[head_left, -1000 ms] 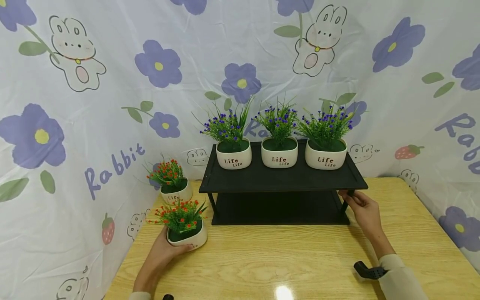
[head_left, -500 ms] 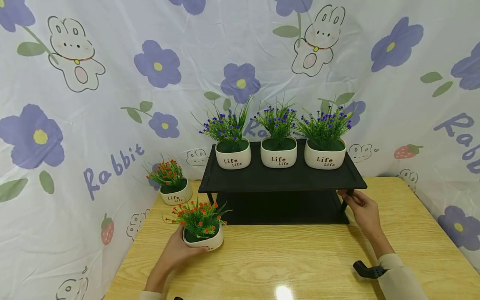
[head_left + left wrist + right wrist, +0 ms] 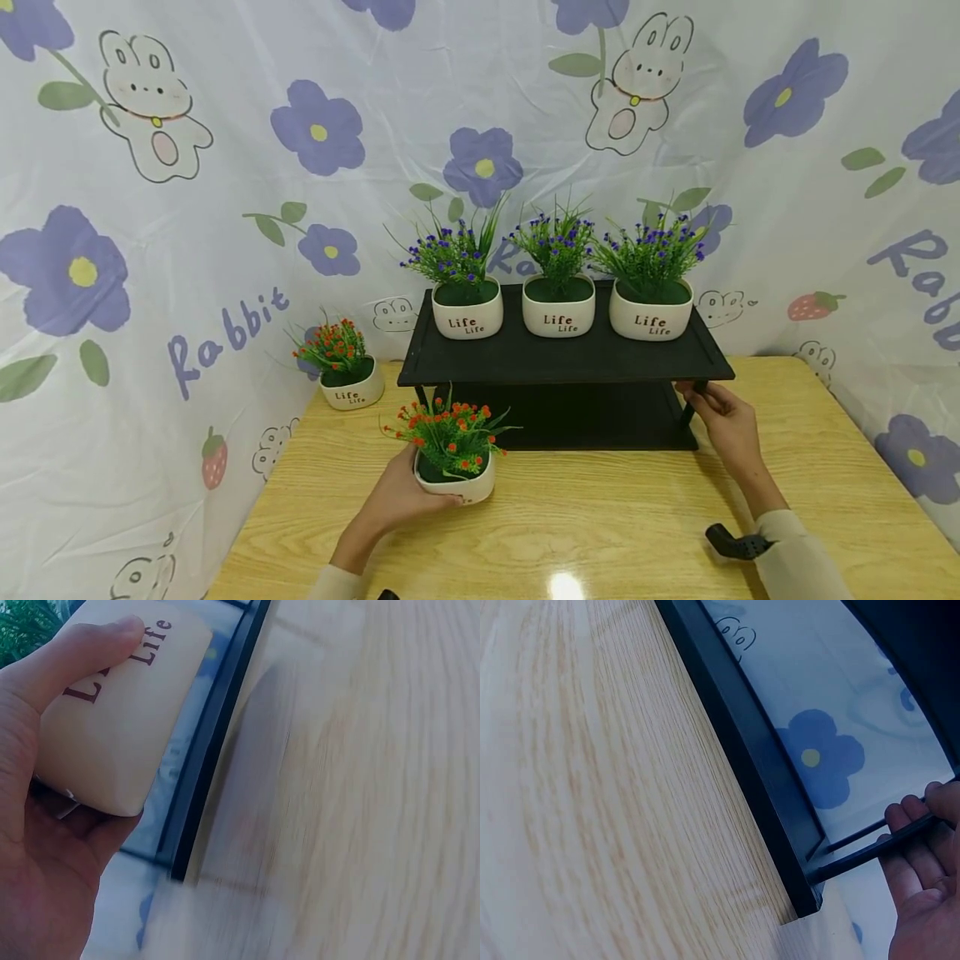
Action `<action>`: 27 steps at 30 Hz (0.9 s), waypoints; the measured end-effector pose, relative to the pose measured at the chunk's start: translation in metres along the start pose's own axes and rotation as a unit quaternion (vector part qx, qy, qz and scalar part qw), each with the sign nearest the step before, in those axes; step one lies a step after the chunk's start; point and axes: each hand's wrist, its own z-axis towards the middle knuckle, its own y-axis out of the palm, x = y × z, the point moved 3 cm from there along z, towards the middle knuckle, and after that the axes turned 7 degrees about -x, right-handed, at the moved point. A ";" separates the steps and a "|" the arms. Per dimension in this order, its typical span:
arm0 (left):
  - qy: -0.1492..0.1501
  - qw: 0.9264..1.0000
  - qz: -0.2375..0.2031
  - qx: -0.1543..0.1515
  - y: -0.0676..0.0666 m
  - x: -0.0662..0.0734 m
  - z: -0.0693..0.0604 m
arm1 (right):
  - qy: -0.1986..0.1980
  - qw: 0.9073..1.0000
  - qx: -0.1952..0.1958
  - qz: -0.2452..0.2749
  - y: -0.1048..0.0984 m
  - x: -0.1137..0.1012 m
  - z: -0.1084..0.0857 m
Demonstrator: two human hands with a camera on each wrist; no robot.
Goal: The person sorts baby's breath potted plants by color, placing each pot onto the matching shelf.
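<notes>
Left hand (image 3: 405, 496) has its fingers wrapped round a red-flowered pot (image 3: 456, 483), just off the front left corner of the black rack (image 3: 558, 362). Right hand (image 3: 729, 425) is gripping the rack's front right post (image 3: 855, 859). Spare red pot (image 3: 352, 392) sits near the bench's (image 3: 570, 517) back left corner.

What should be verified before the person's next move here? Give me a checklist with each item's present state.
1. Left hand grips held pot: ok.
2. Right hand holds right post: ok.
3. Purple-flowered pots upright on upper shelf: ok.
4. Other red-flowered pot upright on table: ok.
5. Held pot's lettering uncovered: not ok, thumb overlaps it.
6. Held pot's flowers apart from left post: cannot tell, they overlap in the head view.
</notes>
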 end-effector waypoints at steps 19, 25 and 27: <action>0.105 0.990 -0.005 -0.090 0.061 0.054 0.033 | 0.010 1.000 0.001 0.012 -0.001 -0.002 -0.002; 0.114 0.988 0.009 -0.102 0.084 0.063 0.042 | 0.013 1.000 -0.002 0.008 -0.001 -0.003 -0.002; 0.122 0.987 0.019 -0.104 0.091 0.066 0.045 | 0.015 1.000 -0.003 0.005 -0.001 -0.002 -0.002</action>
